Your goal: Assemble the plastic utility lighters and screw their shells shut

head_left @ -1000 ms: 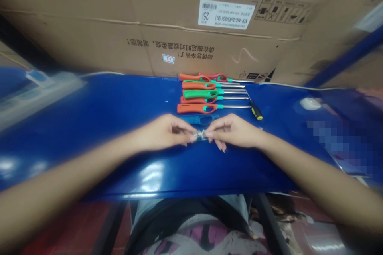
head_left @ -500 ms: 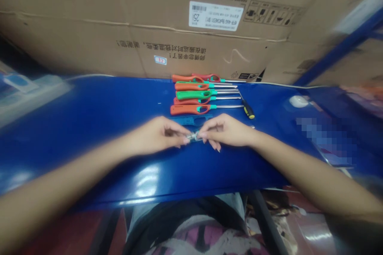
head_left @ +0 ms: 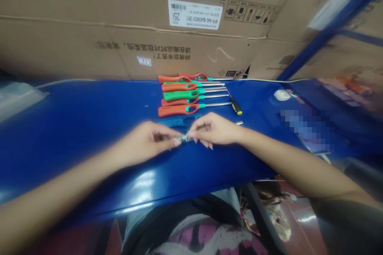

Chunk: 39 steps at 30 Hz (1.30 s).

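My left hand [head_left: 151, 141] pinches one end of a small clear-and-metal part [head_left: 183, 138] between thumb and fingers. The other end is in the fingertips of my right hand [head_left: 214, 129], whose lower fingers curl loosely beneath. The part's exact kind is too small and blurred to make out. Just behind my hands lies a blue lighter handle shell [head_left: 176, 121], partly covered by my right hand. A short metal tube end [head_left: 239, 123] shows past my right wrist. Farther back, several long-nosed gas lighters lie side by side, among them an orange lighter [head_left: 176, 110] and a green lighter [head_left: 179, 95].
A yellow-and-black screwdriver [head_left: 236, 107] rests by the lighters' metal tips. Large cardboard boxes [head_left: 89, 4] wall off the back of the blue table [head_left: 74, 119]. On the right are a white rounded object [head_left: 282, 95] and a blurred-out flat item [head_left: 305, 127].
The camera view has turned slightly right, so everything sits farther left in the picture. Both hands still hold the small part together, with little visible change in grip.
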Each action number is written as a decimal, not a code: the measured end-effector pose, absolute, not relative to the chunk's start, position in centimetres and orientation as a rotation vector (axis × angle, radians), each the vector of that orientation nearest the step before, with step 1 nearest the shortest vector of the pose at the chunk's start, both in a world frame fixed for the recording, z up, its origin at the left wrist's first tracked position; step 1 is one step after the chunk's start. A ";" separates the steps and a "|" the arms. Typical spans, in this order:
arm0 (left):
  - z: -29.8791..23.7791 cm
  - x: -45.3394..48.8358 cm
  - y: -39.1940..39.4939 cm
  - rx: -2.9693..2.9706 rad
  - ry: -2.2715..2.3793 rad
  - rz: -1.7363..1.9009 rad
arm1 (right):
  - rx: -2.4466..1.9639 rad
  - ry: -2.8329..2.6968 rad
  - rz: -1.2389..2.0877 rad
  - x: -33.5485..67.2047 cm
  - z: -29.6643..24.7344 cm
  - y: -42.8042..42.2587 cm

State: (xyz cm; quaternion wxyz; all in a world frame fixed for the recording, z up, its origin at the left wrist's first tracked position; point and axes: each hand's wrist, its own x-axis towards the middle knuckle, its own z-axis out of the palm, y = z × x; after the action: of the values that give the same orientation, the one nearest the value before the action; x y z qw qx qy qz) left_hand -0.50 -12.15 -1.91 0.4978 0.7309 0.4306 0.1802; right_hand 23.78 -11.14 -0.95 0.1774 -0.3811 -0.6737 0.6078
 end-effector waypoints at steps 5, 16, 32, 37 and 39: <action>-2.0 -0.3 -12.4 1.762 1.063 0.473 | -1.101 -1.882 1.712 23.8 -1.1 -11.1; -2.1 0.4 -12.7 1.617 1.078 0.562 | -1.095 -1.845 1.682 23.5 -1.1 -11.2; -1.8 0.7 -12.8 1.577 1.079 0.581 | -1.162 -1.705 1.687 23.0 -1.0 -11.2; -1.6 1.0 -12.8 1.553 1.099 0.591 | -1.157 -1.702 1.667 23.0 -1.1 -11.1; -1.5 1.0 -12.8 1.533 1.123 0.587 | -1.141 -1.702 1.692 23.3 -1.2 -10.8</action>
State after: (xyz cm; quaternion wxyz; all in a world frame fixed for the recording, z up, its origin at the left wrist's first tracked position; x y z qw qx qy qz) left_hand 1.03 -12.80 -1.49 0.5450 0.6461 0.4736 0.2473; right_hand 23.26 -10.82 -1.18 0.2397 -0.4169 -0.6219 0.6180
